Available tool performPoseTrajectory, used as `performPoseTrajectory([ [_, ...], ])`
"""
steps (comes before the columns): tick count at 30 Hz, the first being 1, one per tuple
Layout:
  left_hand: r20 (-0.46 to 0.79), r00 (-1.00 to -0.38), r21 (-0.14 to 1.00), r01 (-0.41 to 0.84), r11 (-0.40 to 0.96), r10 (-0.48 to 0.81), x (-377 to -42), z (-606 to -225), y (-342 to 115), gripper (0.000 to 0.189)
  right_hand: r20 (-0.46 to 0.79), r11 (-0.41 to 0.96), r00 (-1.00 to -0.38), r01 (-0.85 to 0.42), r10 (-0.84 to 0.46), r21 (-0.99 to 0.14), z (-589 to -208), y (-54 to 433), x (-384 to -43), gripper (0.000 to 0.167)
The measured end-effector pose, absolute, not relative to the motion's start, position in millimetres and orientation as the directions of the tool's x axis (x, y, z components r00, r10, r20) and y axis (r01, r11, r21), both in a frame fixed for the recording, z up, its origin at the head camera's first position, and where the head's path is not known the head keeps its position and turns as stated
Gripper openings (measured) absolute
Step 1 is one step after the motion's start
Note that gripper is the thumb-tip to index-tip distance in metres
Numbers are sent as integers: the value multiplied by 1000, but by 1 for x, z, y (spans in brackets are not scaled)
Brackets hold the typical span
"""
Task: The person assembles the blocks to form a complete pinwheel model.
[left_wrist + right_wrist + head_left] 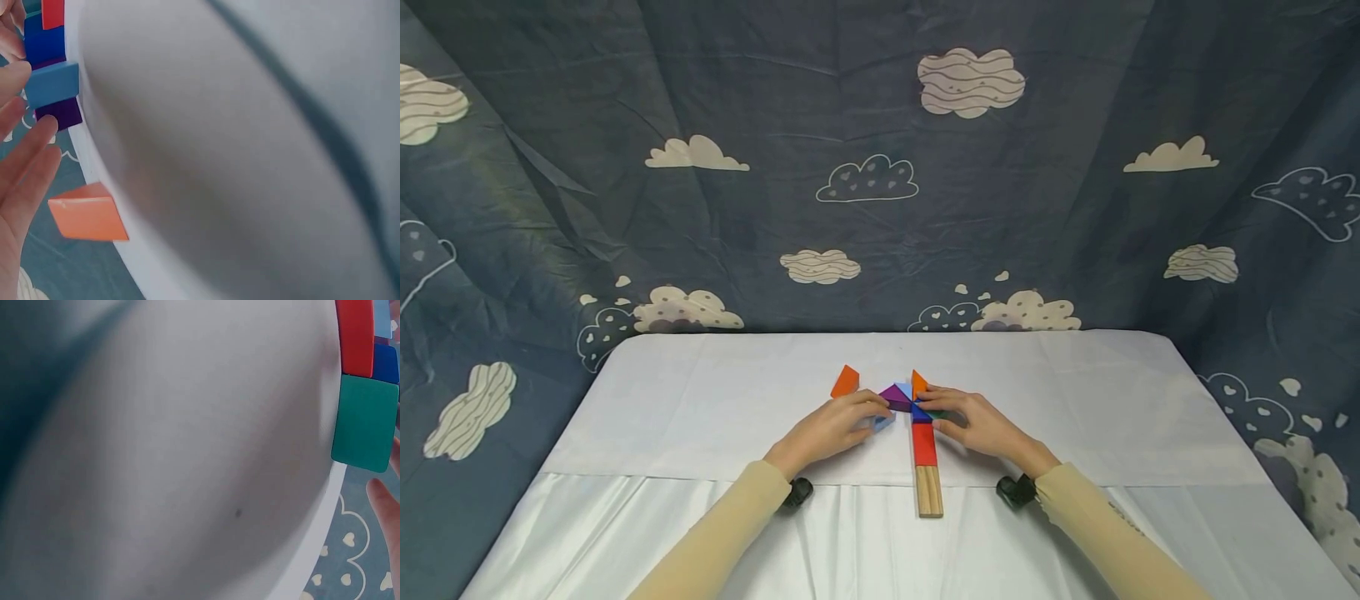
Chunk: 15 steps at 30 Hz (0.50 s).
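Observation:
In the head view, coloured blocks lie joined like a pinwheel on the white table. My left hand (835, 423) is at its left side, fingertips at the purple block (897, 398) and thumb beside a light blue block (884, 422). The left wrist view shows the thumb at the edge of that light blue block (53, 84), fingers fairly straight. From the right, my right hand (973, 421) reaches over the pinwheel, fingertips by an orange triangular block (917, 382) and the dark blue block (919, 414). Its thumb is near the green block (365, 422), mostly hidden in the head view.
Below the pinwheel, a red block (924, 444) and natural wood blocks (928, 492) form a straight stem. A separate orange block (846, 381) lies beyond my left hand. Behind the white-covered table (1060, 375) hangs a dark cloth (880, 225) with cloud prints.

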<state>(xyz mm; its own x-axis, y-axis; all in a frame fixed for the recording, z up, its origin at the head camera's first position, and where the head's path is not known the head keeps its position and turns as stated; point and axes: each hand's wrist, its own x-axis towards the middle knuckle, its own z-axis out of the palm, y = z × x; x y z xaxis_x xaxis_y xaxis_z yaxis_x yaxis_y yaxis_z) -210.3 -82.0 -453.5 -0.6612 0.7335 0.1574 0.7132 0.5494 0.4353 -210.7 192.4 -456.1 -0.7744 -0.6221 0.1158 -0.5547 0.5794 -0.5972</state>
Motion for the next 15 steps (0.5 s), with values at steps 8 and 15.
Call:
performPoseTrajectory([
  [8, 187, -616, 313, 776, 548, 766, -203, -449, -96, 30, 122, 575, -771, -560, -625, -596, -457, 193, -211, 34],
  [15, 202, -588, 267, 802, 534, 783, -200, -451, -99, 37, 124, 574, -770, -562, -626, -595, -456, 192, -211, 34],
])
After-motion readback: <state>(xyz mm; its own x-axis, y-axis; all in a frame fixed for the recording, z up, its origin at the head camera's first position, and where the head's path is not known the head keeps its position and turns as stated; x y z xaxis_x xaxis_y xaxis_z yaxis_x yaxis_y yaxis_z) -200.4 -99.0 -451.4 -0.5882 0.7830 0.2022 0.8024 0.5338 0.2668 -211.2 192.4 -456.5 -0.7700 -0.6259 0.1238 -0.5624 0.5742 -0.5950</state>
